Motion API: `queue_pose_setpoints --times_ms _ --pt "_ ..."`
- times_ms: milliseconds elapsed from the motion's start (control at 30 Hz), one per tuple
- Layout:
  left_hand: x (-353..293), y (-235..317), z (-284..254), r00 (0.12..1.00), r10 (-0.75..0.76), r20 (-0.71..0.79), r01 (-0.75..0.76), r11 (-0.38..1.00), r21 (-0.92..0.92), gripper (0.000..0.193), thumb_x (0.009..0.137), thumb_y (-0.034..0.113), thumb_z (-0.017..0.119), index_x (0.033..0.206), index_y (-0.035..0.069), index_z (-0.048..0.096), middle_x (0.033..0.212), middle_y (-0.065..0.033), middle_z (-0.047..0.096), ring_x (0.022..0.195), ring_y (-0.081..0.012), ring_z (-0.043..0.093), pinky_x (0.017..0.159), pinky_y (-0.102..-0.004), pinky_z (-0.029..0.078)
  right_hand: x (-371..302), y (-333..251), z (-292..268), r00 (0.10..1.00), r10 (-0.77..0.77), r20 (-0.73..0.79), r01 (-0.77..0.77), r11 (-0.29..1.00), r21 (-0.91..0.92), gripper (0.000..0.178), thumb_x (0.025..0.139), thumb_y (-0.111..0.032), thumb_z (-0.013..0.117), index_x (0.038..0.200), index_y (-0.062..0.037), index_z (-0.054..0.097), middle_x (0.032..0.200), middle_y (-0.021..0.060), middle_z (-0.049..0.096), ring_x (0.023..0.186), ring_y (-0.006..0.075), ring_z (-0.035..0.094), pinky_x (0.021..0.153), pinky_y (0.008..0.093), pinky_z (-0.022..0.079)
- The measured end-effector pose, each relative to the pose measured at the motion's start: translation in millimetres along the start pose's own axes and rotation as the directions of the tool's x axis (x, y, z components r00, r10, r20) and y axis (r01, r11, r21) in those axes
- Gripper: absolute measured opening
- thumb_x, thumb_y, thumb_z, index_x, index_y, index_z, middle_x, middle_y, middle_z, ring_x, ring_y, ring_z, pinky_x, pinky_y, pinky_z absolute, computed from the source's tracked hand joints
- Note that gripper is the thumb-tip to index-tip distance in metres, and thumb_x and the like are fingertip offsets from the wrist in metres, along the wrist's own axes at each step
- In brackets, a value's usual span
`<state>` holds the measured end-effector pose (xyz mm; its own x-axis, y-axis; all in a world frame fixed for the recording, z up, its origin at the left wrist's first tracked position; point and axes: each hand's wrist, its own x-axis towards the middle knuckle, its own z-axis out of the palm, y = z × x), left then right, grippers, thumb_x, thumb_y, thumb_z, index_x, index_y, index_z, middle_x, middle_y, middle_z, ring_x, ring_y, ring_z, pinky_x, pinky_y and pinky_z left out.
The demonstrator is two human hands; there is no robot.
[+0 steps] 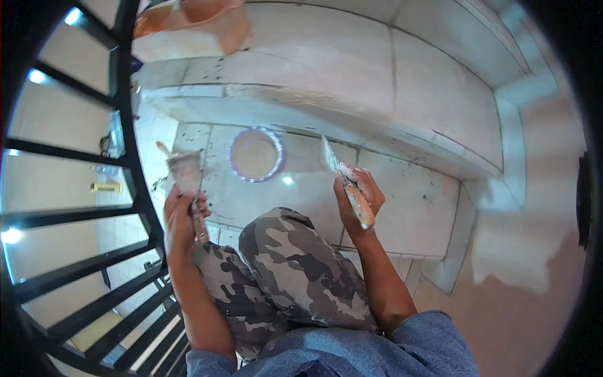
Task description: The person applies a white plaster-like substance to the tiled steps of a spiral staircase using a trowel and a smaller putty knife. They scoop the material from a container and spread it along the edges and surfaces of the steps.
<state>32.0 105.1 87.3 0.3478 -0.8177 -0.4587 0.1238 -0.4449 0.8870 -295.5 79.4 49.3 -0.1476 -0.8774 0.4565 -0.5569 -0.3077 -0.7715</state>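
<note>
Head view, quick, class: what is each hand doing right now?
Left hand: closed, holding a wide-bladed scraper.
Right hand: closed, holding a smeared trowel with an orange-toned handle.

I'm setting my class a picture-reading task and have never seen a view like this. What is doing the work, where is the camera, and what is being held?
There is no machine here, just a person's two bare hands. The camera is worn on the head and looks down; its wide fisheye lens bends straight edges and darkens the corners. At the bottom you see the person's own camouflage trousers.

The left hand holds a wide scraper. The right hand holds a smaller trowel with white smears on it.

On the tiled step sits a round, pale-rimmed tub; its contents are unclear. Higher up is an orange container, partly cut off. Black railings run down the left.
</note>
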Motion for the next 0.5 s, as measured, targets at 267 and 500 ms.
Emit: queue_pose_setpoints --times_ms 267,500 --pt "52.6 -45.1 28.0 0.998 0.059 -0.010 -0.054 0.966 0.252 0.029 0.088 0.027 0.067 0.094 -0.001 0.062 0.075 -0.0092 0.066 0.065 -0.0150 0.062 0.058 -0.0319 0.049 63.1 -37.4 88.0 0.854 -0.103 0.509 0.031 0.988 0.149 0.017 0.082 -0.014 0.075 0.084 0.0020 0.070 0.071 0.0142 0.067 0.059 0.0208 0.062 0.057 0.0342 0.049" --pt "66.7 -87.8 45.8 0.996 0.020 -0.085 0.020 0.892 0.452 0.035 0.088 0.032 0.069 0.090 -0.002 0.062 0.070 -0.0101 0.064 0.060 -0.0182 0.061 0.059 -0.0351 0.049 65.9 -35.7 150.4 0.623 0.204 0.755 -0.170 0.978 -0.124 0.025 0.076 -0.022 0.072 0.079 0.0018 0.065 0.066 0.0145 0.064 0.059 0.0276 0.063 0.061 0.0389 0.049"
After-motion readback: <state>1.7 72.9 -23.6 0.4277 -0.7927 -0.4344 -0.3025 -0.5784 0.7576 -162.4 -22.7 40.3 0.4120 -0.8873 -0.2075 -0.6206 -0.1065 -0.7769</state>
